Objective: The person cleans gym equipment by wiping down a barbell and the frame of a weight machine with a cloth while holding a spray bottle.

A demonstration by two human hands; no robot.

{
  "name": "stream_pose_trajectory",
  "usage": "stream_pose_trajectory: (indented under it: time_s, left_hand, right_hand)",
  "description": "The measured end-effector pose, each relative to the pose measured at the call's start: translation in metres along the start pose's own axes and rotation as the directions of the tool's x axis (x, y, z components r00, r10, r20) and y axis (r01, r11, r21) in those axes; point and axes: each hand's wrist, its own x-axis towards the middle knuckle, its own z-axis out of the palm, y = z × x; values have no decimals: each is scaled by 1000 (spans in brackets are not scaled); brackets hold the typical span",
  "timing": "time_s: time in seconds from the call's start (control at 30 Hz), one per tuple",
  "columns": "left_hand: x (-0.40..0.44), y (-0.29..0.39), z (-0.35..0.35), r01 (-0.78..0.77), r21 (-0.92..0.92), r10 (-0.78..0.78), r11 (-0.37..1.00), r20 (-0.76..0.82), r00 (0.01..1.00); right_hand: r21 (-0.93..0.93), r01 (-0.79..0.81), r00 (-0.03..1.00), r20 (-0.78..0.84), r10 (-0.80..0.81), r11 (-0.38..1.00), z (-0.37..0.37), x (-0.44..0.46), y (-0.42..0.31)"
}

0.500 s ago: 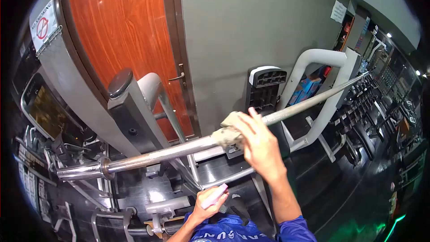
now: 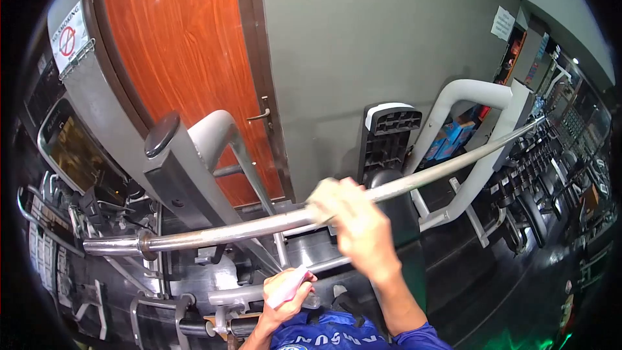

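A long metal barbell without plates lies across the view, its sleeve end at the left. My right hand is closed over a pale, stained cloth and presses it on the bar near its middle; motion blurs the fingers. Lower down, in front of my body, my left hand grips a pale pink object with a clear part below, which looks like a spray bottle. It is apart from the bar. My fingers hide much of the bottle.
Grey rack posts stand behind the bar at left, and a curved grey frame at right. Beyond are a wooden door, a grey wall and rows of dumbbells. A bench machine is at lower left.
My right hand and the cloth have moved slightly left and down in view, still on the bar. My left hand has shifted a little left and the bottle stays in it. The camera view has tilted slightly.
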Motion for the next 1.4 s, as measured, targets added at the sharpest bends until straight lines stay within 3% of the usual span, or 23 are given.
stream_pose_trajectory:
  time_s: [0.17,0.27,0.47,0.67,0.73,0.77,0.87,0.97,1.1,1.23,1.27,1.37,1.4]
  left_hand:
    - [8,-1,23,21,26,-21,999,14,1000]
    - [13,4,35,23,38,-22,999,-8,1000]
    - [30,10,56,29,88,-25,996,-45,999]
    - [57,17,88,-88,221,98,971,-33,995]
    - [65,15,96,-97,246,101,964,-4,995]
    - [71,13,103,-130,223,143,966,-41,989]
    - [88,13,122,-143,156,148,977,-22,989]
    - [105,10,142,-188,202,190,961,14,982]
    - [122,7,164,-248,191,251,950,12,968]
    - [124,1,179,-180,138,179,974,17,984]
    - [125,0,180,-174,153,171,973,32,985]
    - [119,-7,177,-376,287,392,881,2,920]
    - [114,-10,176,-307,225,330,925,-72,941]
  right_hand:
    - [11,-41,989,142,39,999,-39,10,20]
    - [-72,-183,979,79,188,980,-71,0,67]
    - [-90,-289,957,-55,285,953,-108,-23,147]
    - [186,-285,891,-310,331,940,-90,-50,171]
    - [644,-230,782,-324,533,730,-82,-74,184]
    - [630,-203,741,-402,538,750,-79,-85,189]
    - [688,-223,692,-387,609,691,-79,-117,202]
    - [780,-201,604,-378,702,593,-78,-141,209]
    - [796,-204,559,-384,735,570,-83,-158,214]
    - [624,-283,601,-477,642,728,-84,-148,208]
    - [564,-291,610,-513,604,773,-85,-137,198]
    - [350,-232,702,-586,405,908,-72,-111,182]
    - [193,-170,760,-599,253,966,-72,-97,171]
